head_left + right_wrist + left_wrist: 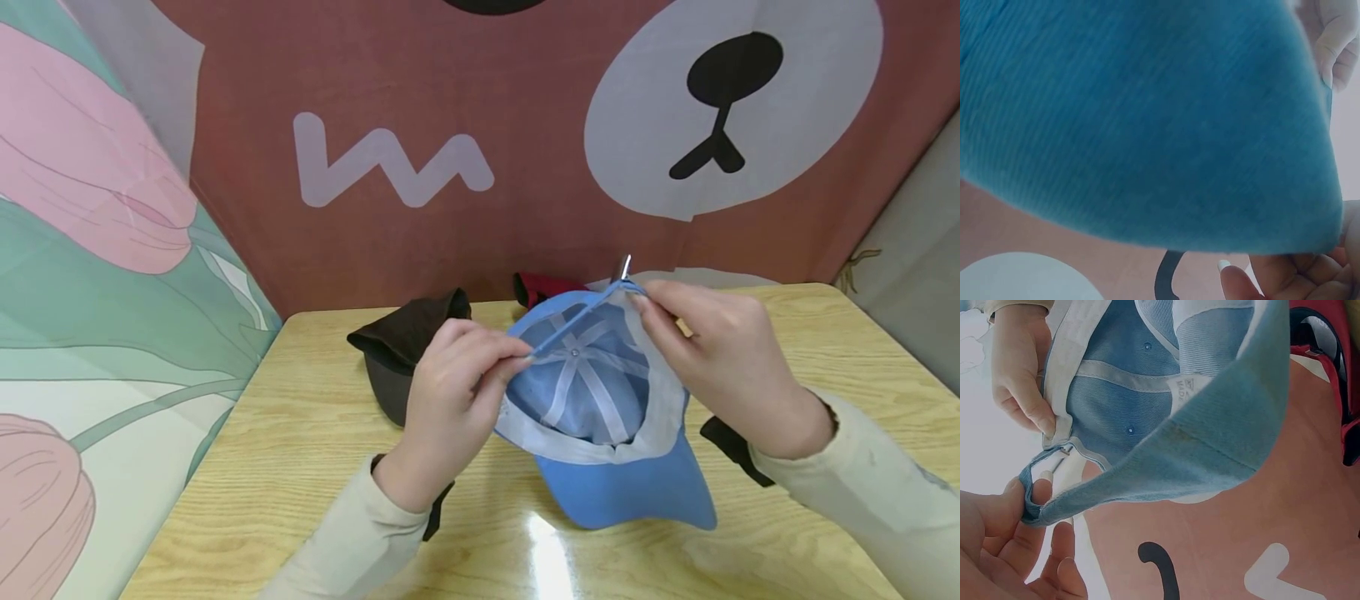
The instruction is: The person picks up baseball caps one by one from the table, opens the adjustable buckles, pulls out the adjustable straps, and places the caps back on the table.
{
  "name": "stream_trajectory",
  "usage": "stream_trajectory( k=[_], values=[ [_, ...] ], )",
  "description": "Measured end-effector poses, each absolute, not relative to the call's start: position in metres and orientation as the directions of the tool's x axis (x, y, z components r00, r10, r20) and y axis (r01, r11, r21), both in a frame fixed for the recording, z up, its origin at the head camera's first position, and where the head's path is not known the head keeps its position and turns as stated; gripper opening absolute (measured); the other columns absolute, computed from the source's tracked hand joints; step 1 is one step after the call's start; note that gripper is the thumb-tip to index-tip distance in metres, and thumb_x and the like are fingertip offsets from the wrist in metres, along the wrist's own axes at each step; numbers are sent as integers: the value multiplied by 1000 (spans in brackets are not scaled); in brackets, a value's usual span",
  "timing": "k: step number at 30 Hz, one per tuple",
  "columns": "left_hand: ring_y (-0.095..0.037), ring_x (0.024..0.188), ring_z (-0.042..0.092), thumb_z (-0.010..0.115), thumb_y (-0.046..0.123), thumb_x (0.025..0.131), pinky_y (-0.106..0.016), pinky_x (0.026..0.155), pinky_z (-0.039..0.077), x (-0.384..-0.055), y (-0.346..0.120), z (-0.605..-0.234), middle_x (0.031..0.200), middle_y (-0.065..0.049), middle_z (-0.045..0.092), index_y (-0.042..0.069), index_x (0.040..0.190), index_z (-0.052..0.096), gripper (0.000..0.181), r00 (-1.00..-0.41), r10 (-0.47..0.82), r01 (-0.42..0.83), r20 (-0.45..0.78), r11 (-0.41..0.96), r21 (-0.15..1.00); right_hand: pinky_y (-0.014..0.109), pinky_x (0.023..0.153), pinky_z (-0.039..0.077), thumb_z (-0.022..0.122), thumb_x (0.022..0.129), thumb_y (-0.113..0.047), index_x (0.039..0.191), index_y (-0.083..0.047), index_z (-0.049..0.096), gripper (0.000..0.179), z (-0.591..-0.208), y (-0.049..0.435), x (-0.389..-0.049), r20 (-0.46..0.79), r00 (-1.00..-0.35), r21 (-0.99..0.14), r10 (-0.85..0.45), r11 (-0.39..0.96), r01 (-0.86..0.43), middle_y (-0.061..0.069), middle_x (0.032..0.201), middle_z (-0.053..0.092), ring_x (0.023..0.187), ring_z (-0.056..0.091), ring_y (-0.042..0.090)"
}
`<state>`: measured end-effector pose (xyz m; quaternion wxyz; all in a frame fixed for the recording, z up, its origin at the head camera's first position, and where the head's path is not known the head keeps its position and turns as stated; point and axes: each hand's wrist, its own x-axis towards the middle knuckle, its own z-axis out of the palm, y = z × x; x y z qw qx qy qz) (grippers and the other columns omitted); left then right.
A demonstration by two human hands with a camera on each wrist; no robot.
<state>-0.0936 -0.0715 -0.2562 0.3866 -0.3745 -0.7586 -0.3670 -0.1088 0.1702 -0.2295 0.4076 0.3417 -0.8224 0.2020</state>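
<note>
A blue baseball cap [626,492] is tilted with its inside toward me and its brim pointing down. White tape seams and a pale sweatband [1075,356] line the crown. My left hand [457,392] pinches the thin blue back strap [572,327] between thumb and fingers, at the cap's left side. At the upper right, my right hand [720,358] pinches the cap's back edge, right beside a small metal buckle [625,267]. The strap runs taut between the two hands. In the right wrist view, the cap's blue cloth [1147,125] hides much of the work.
A dark brown cap [386,383] lies on the wooden table [285,500] behind my left hand. Farther back, a red cap [551,285] is partly hidden by the blue one. A printed cloth backdrop [390,242] rises along the table's far edge.
</note>
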Motion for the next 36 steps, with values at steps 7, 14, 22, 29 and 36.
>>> stream_trajectory(
  k=[7, 14, 22, 29, 36],
  values=[
    [-24, 83, 58, 73, 0, 84, -31, 79, 47, -94, -73, -257, 83, -8, 71, 0, 87, 72, 3, -416, 285, 852, 864, 455, 260, 22, 49, 39, 56, 100, -21, 93, 8, 69, 33, -232, 175, -115, 851, -393, -65, -348, 674, -736, 12, 70, 65, 50, 47, 15],
    [-23, 83, 59, 72, -4, 83, -31, 80, 47, -94, -76, -257, 85, -7, 71, 0, 87, 72, 5, -412, 311, 859, 857, 445, 252, 18, 53, 37, 48, 103, -32, 91, 8, 70, 47, -232, 179, -118, 863, -400, -107, -308, 663, -741, 12, 71, 66, 53, 49, 18],
    [-21, 85, 59, 72, 4, 86, -29, 78, 47, -96, -77, -259, 87, -4, 71, 5, 87, 75, 3, -339, 398, 893, 853, 421, 159, 8, 58, 37, 68, 78, 14, 98, 8, 71, 20, -229, 179, -113, 836, -515, -308, -189, 615, -726, 14, 78, 68, 60, 44, -2],
    [-20, 89, 59, 77, 1, 80, -27, 83, 47, -96, -72, -264, 91, 0, 69, 10, 91, 77, 13, -295, 488, 898, 821, 436, 63, 11, 53, 36, 67, 81, 14, 101, 6, 72, 23, -227, 177, -111, 814, -566, -407, -131, 567, -716, -7, 79, 63, 56, 44, -2],
    [-20, 94, 59, 79, 5, 80, -28, 87, 47, -97, -69, -270, 97, -2, 69, 10, 96, 77, 17, -303, 514, 888, 803, 458, 42, 14, 50, 33, 66, 83, 13, 103, 5, 72, 22, -226, 177, -108, 796, -594, -441, -117, 561, -701, -6, 70, 57, 53, 40, -1]
  ],
)
